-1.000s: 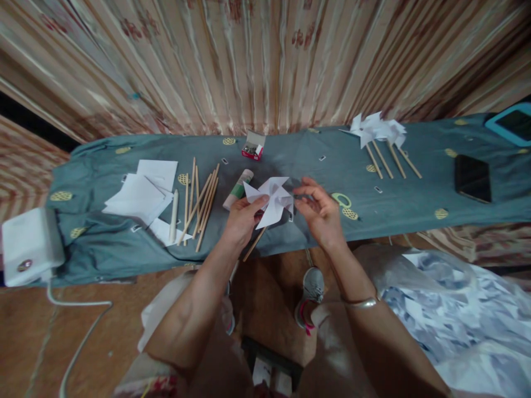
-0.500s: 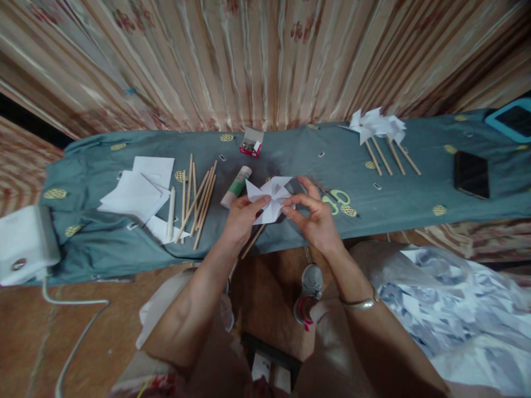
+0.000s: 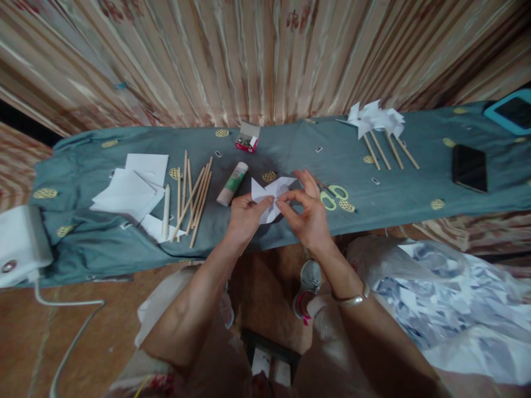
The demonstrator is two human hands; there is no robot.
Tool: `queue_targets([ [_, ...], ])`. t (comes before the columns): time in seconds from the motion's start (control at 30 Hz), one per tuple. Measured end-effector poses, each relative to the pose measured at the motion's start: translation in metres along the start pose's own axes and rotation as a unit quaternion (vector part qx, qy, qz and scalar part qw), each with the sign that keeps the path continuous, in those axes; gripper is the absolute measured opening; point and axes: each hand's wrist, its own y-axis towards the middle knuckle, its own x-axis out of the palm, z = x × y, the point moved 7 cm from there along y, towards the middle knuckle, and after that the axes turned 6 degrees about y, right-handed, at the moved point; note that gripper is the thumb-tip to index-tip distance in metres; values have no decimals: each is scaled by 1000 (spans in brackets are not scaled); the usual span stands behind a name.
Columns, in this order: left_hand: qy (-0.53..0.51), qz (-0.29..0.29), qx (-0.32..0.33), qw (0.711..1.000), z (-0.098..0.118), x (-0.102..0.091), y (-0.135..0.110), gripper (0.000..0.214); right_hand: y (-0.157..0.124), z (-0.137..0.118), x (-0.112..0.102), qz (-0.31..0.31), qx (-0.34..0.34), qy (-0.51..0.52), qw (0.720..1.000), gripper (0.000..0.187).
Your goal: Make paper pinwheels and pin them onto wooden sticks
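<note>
A white folded-paper pinwheel (image 3: 284, 186) is held over the front of the cloth-covered table. My left hand (image 3: 244, 219) grips it at the left, thumb pressed near its middle. From the other side, my right hand (image 3: 307, 213) is closed in a pinch, thumb and index finger at the pinwheel's centre, its other fingers raised. Anything small between those fingertips is hidden, and no stick shows below the pinwheel. Close behind my left hand lies a glue stick (image 3: 233, 184). Scissors with green handles (image 3: 339, 192) rest just right of my right hand.
White paper sheets (image 3: 124, 193) and several wooden sticks (image 3: 201, 203) lie to the left, beside a white box with a cord (image 3: 22, 243). A small red box (image 3: 247, 142) sits at the back. Finished pinwheels (image 3: 373, 120), a phone (image 3: 469, 168) and a bag of paper scraps (image 3: 448, 309) are rightward.
My right thumb and index finger have moved left onto the pinwheel's centre. The pinwheel has turned slightly, and the stick that showed beneath it is out of sight. The view has shifted a little.
</note>
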Motion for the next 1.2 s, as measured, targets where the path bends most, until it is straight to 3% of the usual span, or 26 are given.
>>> queue_targets([
  [0.57,59,-3,15,998,-6,-4,2,22,1,4,0,1,13,-2,1000,9],
  [1.2,38,24,25,999,-5,-5,4,17,1,0,1,9,12,-3,1000,6],
])
